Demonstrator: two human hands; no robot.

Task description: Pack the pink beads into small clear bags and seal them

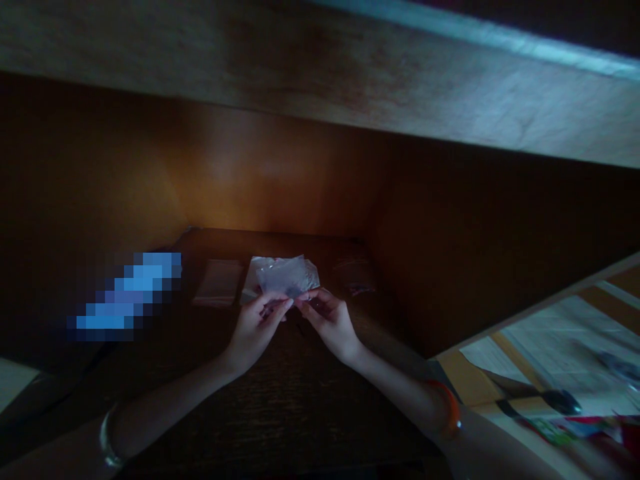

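Head view: a crumpled clear plastic wrapper [287, 276] sits on the dark wooden table [280, 407], its lower edge at the left hand [256, 330] and right hand [330, 323]. Both hands are half closed, fingertips almost meeting there; it is too dim to tell whether they pinch it. A pale flat packet [217, 282] lies to the left, a darker packet [355, 275] to the right.

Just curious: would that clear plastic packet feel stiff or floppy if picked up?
The clear plastic packet looks floppy: its surface is creased and crumpled like thin film. It is probably light, since the left hand and right hand reach it with fingertips only. Its sheen suggests it could slip.
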